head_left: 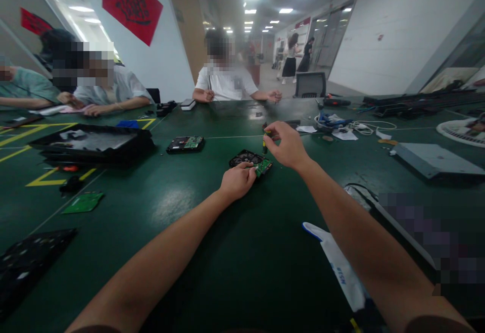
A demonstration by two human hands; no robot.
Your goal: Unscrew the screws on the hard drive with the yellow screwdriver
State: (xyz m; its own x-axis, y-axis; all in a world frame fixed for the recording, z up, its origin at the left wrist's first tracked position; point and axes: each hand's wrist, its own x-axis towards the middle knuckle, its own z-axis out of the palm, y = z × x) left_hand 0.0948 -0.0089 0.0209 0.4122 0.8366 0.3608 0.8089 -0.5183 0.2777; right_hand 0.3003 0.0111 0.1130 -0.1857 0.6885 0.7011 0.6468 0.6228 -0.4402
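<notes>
Two hands work at one hard drive on the green surface (212,272), with three people seated along its far side.

One black tray (91,143) lies far left and one grey box (435,158) far right. There are two drives. A second hard drive (185,144) lies apart to the left. The hard drive (248,159) near the middle lies flat, its long axis slanting from far left to near right, green board at the near-right end. One loose circuit board (83,202) lies near left. The left hand (238,181) has its grip curled onto the drive's near edge. The right hand (288,146) has its grip pinched tight on one screwdriver (264,145), which stands upright with its tip down on the drive.
</notes>
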